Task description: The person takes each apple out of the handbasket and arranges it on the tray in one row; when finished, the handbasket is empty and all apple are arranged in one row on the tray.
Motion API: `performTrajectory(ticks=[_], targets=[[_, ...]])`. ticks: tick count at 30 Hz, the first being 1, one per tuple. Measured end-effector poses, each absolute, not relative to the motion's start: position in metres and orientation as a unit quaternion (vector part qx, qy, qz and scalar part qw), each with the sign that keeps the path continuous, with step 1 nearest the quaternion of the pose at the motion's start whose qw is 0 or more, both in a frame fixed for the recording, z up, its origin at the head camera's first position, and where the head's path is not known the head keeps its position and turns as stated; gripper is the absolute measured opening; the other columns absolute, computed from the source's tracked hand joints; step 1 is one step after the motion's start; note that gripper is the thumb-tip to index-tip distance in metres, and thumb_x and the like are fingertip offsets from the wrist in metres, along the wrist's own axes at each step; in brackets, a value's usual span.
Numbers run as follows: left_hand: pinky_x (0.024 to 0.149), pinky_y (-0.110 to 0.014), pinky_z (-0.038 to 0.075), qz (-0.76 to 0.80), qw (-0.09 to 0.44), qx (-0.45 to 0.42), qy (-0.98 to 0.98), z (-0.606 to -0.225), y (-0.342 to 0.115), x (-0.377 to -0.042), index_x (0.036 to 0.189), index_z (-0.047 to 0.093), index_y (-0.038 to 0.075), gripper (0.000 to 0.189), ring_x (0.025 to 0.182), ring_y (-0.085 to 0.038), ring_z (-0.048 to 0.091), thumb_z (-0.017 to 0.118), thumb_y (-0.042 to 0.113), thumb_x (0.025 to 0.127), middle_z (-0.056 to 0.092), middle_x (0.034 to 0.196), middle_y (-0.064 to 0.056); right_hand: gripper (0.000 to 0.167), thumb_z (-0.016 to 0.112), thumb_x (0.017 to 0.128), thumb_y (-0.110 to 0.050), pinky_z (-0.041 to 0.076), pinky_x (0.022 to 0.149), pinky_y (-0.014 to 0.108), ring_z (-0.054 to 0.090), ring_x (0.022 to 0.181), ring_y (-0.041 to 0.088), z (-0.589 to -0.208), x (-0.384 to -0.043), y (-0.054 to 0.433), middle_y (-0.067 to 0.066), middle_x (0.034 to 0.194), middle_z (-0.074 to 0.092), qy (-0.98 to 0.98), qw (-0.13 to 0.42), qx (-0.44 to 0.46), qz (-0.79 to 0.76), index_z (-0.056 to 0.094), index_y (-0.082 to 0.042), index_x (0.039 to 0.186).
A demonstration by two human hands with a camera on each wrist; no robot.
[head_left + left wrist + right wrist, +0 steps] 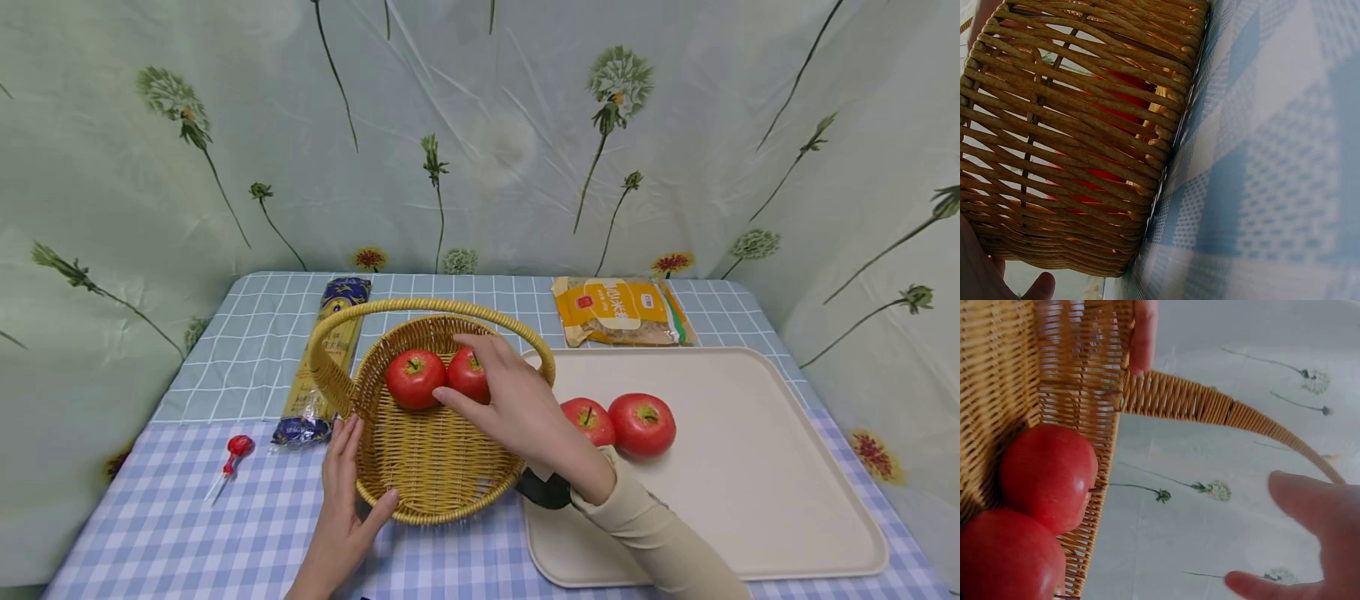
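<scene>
A yellow wicker basket (435, 467) with a tall arched handle stands at the middle of the table. Two red apples (415, 379) lie side by side at its far end. My left hand (341, 512) touches the basket's left side, fingers fairly straight and thumb at the near rim. Over the basket's right side reaches my right hand (517, 404), under the handle and partly covering the right apple (465, 373). In the right wrist view, its thumb and finger are spread apart, away from the apples (1047, 478). Red shows through the weave (1079, 125) in the left wrist view.
Two more apples (642, 425) sit on a beige tray (750, 483) at the right, one partly behind my right wrist. An orange food packet (618, 311) lies behind the tray. Left of the basket are a spaghetti packet (303, 404) and a red lollipop (238, 446).
</scene>
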State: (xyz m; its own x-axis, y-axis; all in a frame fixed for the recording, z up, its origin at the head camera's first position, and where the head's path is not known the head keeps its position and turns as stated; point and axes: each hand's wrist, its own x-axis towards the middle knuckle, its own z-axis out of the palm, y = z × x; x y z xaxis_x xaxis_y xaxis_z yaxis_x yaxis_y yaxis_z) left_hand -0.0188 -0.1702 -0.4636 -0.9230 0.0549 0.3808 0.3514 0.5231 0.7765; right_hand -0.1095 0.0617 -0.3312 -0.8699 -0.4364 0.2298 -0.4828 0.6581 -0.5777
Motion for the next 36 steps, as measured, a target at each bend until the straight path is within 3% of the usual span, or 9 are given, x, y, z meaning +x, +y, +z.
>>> performTrajectory(ticks=[10,18,26,36], targets=[[0.102,-0.066,0.006,-0.476,0.144,-0.108,-0.861,-0.459,-0.17,-0.018,0.153,0.013,0.01,0.091,0.14,-0.037,-0.007,0.068,0.008,0.081,0.005,0.156,-0.007,0.069,0.062,0.086,-0.051,0.049,0.084,0.039,0.051,0.111,0.026,-0.337,-0.13,0.047,0.012,0.129,0.049,-0.936,-0.012,0.199,0.292,0.045,-0.008,0.137],[0.104,-0.062,0.007,-0.469,0.146,-0.106,-0.865,-0.458,-0.169,-0.018,0.153,0.013,0.009,0.091,0.141,-0.037,-0.006,0.068,0.008,0.081,0.005,0.156,-0.007,0.07,0.064,0.087,-0.048,0.046,0.087,0.044,0.047,0.117,0.032,-0.348,-0.143,0.039,0.018,0.131,0.048,-0.945,-0.032,0.168,0.28,0.046,-0.001,0.134],[0.105,-0.06,0.007,-0.467,0.147,-0.106,-0.866,-0.458,-0.168,-0.018,0.153,0.013,0.009,0.091,0.141,-0.036,-0.006,0.068,0.008,0.081,0.006,0.156,-0.007,0.069,0.066,0.087,-0.043,0.044,0.091,0.045,0.044,0.12,0.036,-0.359,-0.151,0.037,0.022,0.132,0.046,-0.953,-0.028,0.154,0.258,0.045,0.003,0.134],[0.104,-0.061,0.006,-0.471,0.145,-0.104,-0.864,-0.459,-0.169,-0.018,0.153,0.013,0.009,0.09,0.141,-0.035,-0.007,0.068,0.009,0.081,0.006,0.156,-0.007,0.06,0.072,0.084,-0.036,0.045,0.086,0.044,0.049,0.109,0.037,-0.368,-0.154,0.038,0.022,0.116,0.054,-0.965,0.02,0.158,0.207,0.055,0.007,0.122]])
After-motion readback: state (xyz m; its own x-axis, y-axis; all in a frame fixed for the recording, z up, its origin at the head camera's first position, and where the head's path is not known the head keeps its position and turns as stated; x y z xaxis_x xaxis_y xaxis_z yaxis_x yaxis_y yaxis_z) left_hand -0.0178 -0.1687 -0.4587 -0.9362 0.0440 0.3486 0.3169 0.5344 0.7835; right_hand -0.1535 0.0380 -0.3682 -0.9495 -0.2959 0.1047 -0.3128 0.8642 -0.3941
